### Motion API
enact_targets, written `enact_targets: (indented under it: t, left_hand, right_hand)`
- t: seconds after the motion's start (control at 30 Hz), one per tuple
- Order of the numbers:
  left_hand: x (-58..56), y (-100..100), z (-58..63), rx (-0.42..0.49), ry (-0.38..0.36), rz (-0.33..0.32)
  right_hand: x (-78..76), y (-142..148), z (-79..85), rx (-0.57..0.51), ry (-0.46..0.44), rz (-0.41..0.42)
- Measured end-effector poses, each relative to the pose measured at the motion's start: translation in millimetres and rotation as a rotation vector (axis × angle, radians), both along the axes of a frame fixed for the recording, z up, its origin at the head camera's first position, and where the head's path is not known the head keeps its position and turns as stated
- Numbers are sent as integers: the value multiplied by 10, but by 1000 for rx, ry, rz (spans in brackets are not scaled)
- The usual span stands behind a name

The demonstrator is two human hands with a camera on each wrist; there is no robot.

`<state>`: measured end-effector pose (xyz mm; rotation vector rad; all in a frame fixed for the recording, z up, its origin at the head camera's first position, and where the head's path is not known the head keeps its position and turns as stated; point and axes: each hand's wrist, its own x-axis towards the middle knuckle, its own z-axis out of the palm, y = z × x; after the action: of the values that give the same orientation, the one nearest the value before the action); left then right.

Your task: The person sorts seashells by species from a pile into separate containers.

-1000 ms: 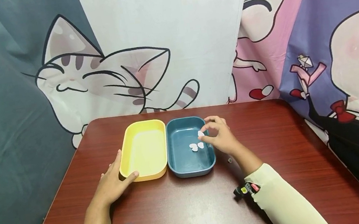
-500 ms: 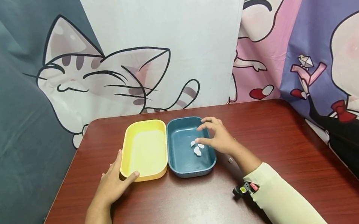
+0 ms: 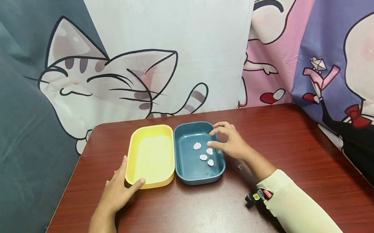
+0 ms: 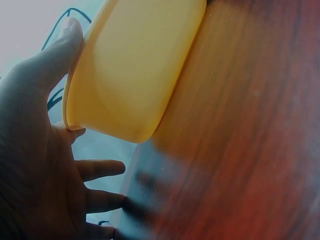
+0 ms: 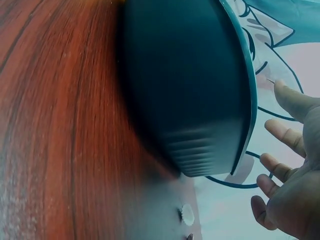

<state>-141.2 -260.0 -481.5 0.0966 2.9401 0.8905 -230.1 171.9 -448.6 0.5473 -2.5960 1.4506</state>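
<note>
The left hand [image 3: 116, 190] rests at the near left corner of a yellow tray [image 3: 127, 175]. Its thumb lies over the near rim and its fingers extend along the outside, as the left wrist view shows. Beside that tray stands a dark blue tray [image 3: 200, 179]. Several small white pieces lie apart on the blue tray's floor, such as one white piece [image 3: 197, 146] towards the back. Over the blue tray's right rim hovers the right hand [image 3: 230, 142], thumb and fingers spread with nothing between them. The right wrist view [image 5: 295, 175] shows these fingers apart from the tray.
Both trays stand on a reddish-brown wooden table [image 3: 172, 220]. A tiny pale object [image 3: 239, 167] lies beneath the right wrist. In the right wrist view, a small pale piece with a ridged edge [image 5: 187, 214] is near the table's edge. A printed cartoon curtain [image 3: 176, 35] hangs behind.
One second ago the right hand pinched a white piece above the blue tray; it has let go. The white pieces there have shifted and spread out. The left hand has stayed still.
</note>
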Motion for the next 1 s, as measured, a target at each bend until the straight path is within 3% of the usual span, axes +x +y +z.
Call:
enact_targets:
  t: [0.4,1.0]
  left_hand:
    - [5,5,9,4,0,3]
    - [10,4,12,2,7,-2]
  right_hand:
    - [-12,222,-102,-57,-71,-37]
    - [-66,580,-290,-29,-87,-105]
